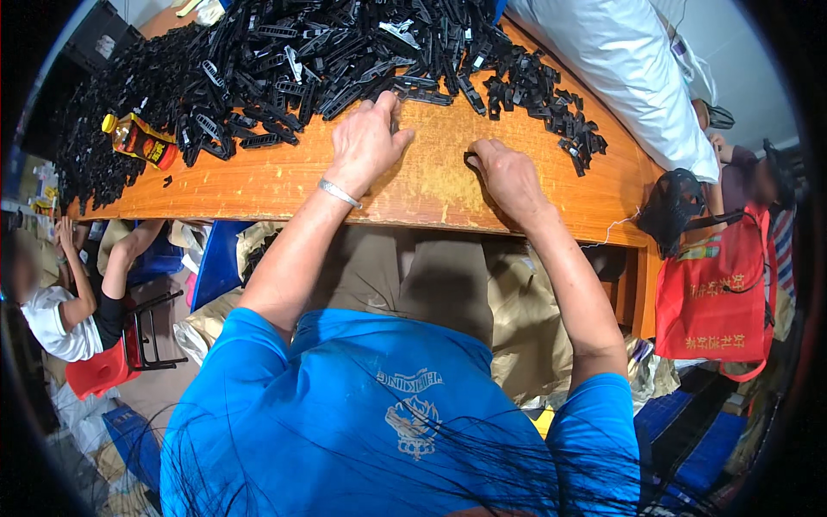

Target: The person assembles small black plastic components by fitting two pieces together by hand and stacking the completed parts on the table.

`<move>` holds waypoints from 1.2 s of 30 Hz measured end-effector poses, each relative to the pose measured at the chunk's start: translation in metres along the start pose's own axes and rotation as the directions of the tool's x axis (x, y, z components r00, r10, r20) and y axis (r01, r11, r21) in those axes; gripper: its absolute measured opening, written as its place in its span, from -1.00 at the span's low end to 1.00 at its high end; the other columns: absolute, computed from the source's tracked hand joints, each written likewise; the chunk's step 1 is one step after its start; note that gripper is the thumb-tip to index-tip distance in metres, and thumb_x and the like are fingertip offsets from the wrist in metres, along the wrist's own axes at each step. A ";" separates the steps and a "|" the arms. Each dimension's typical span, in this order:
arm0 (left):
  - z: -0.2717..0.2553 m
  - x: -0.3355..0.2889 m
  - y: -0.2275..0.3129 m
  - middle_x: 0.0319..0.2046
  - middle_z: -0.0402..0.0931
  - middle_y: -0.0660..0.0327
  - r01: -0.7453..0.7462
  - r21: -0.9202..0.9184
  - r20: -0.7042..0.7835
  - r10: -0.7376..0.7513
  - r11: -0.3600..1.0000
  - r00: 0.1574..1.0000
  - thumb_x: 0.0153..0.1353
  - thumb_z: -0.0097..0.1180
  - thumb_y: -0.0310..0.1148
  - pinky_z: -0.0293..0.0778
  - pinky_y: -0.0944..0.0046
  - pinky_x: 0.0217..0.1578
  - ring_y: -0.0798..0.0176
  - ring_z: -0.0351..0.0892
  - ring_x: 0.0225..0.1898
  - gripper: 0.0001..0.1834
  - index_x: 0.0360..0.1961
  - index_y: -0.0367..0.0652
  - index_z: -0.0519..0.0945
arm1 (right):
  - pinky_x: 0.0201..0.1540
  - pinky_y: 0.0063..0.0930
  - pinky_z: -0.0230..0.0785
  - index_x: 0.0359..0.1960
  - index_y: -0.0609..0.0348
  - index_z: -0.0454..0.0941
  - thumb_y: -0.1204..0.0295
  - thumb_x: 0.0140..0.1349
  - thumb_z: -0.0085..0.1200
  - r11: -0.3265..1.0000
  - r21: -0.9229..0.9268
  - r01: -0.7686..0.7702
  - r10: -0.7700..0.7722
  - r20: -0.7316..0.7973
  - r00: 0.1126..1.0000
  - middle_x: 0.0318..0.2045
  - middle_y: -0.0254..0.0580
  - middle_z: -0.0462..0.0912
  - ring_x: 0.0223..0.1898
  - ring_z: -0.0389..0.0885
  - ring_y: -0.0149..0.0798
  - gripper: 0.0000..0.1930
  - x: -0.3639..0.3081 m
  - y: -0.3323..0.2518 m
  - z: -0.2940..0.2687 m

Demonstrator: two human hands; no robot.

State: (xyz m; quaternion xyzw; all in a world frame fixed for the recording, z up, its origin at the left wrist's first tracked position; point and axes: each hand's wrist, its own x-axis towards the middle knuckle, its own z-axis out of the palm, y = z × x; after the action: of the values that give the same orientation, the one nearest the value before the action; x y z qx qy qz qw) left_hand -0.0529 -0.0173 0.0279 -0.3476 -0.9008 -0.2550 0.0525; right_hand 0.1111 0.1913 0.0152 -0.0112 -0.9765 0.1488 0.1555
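My left hand (366, 142) reaches to the near edge of a heap of long black plastic clips (345, 65). Its fingertips rest by the closest clips, with the thumb spread away from the fingers, and no piece shows in its grasp. Over the bare wood to the right, my right hand (510, 177) pinches a small black plastic piece (473, 159), mostly hidden by the fingers. Beyond that hand lies a band of smaller black plastic parts (551, 108).
A yellow-capped bottle (142, 140) lies on the wooden table (422, 194) at left. A large white sack (624, 69) borders the right side. A red bag (715, 289) hangs off the table's right end. Other people sit at far left (73, 302) and far right (754, 177).
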 end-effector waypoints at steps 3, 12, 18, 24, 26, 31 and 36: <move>0.003 -0.005 -0.010 -0.17 0.70 -0.09 0.004 -0.046 -0.037 -0.006 0.999 0.999 0.29 0.40 -0.28 0.57 -0.20 -0.14 -0.30 0.71 -0.13 -0.64 0.00 -0.11 0.52 | -0.21 0.04 0.59 -0.16 0.21 0.61 0.39 0.42 0.21 1.000 -0.011 0.014 -0.014 0.024 1.000 -0.23 0.16 0.67 -0.23 0.74 0.22 -0.85 0.000 -0.003 -0.003; -0.013 -0.042 -0.019 -0.19 0.70 -0.05 -0.103 -0.154 -0.155 0.079 0.983 0.985 0.32 0.35 -0.42 0.58 -0.12 -0.15 -0.26 0.70 -0.11 -0.71 0.00 -0.17 0.55 | -0.15 0.02 0.58 -0.13 0.21 0.64 0.44 0.36 0.25 0.998 -0.019 -0.060 0.061 0.057 0.997 -0.18 0.09 0.70 -0.19 0.74 0.21 -0.86 0.000 -0.015 -0.010; -0.003 -0.070 -0.023 -0.17 0.65 0.07 -0.236 -0.235 -0.112 0.215 0.943 0.970 0.13 0.47 -0.48 0.53 0.01 0.00 -0.08 0.60 -0.04 -0.76 -0.16 -0.18 0.73 | -0.08 -0.08 0.60 -0.08 0.11 0.78 0.37 0.27 0.38 0.969 0.246 -0.030 0.058 -0.107 0.993 -0.15 -0.07 0.73 -0.13 0.74 0.10 -0.78 0.010 -0.049 0.009; -0.003 -0.071 -0.033 -0.22 0.61 0.12 -0.187 -0.255 -0.092 0.169 0.949 0.981 0.08 0.50 -0.48 0.50 0.02 0.00 -0.06 0.56 -0.05 -0.78 -0.22 -0.18 0.76 | -0.09 -0.10 0.61 -0.11 0.08 0.81 0.37 0.25 0.41 0.961 0.272 -0.054 0.059 -0.011 0.998 -0.16 -0.10 0.70 -0.15 0.75 0.08 -0.80 0.018 -0.059 0.024; -0.002 -0.071 -0.035 -0.23 0.60 0.12 -0.180 -0.258 -0.092 0.161 0.949 0.983 0.07 0.51 -0.48 0.50 0.03 -0.01 -0.06 0.56 -0.06 -0.78 -0.23 -0.18 0.76 | -0.11 -0.10 0.60 -0.13 0.07 0.82 0.37 0.23 0.41 0.964 0.262 -0.045 0.046 0.004 0.999 -0.17 -0.12 0.69 -0.17 0.75 0.07 -0.80 0.019 -0.058 0.023; 0.000 -0.071 -0.031 -0.25 0.59 0.10 -0.204 -0.289 -0.113 0.178 0.935 0.978 0.10 0.49 -0.44 0.52 0.01 -0.06 -0.08 0.58 -0.10 -0.79 -0.24 -0.18 0.75 | -0.17 -0.08 0.59 -0.18 0.05 0.82 0.35 0.22 0.42 0.958 0.281 0.057 -0.058 -0.006 0.998 -0.20 -0.17 0.69 -0.20 0.75 0.04 -0.83 0.030 -0.065 0.030; -0.036 -0.078 -0.061 -0.24 0.61 0.06 -0.181 -0.183 0.033 0.190 0.966 0.981 0.11 0.49 -0.42 0.53 -0.02 -0.04 -0.13 0.61 -0.08 -0.77 -0.21 -0.20 0.73 | -0.19 -0.10 0.58 -0.21 0.09 0.80 0.28 0.21 0.45 0.927 0.308 0.212 -0.229 0.019 0.973 -0.30 -0.14 0.68 -0.24 0.72 0.06 -0.79 0.050 -0.082 0.052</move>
State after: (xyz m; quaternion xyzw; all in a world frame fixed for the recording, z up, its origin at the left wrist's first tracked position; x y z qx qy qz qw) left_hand -0.0367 -0.1205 0.0121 -0.4400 -0.8387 -0.3201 0.0221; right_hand 0.0497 0.1013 0.0076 0.1265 -0.9408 0.2792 0.1445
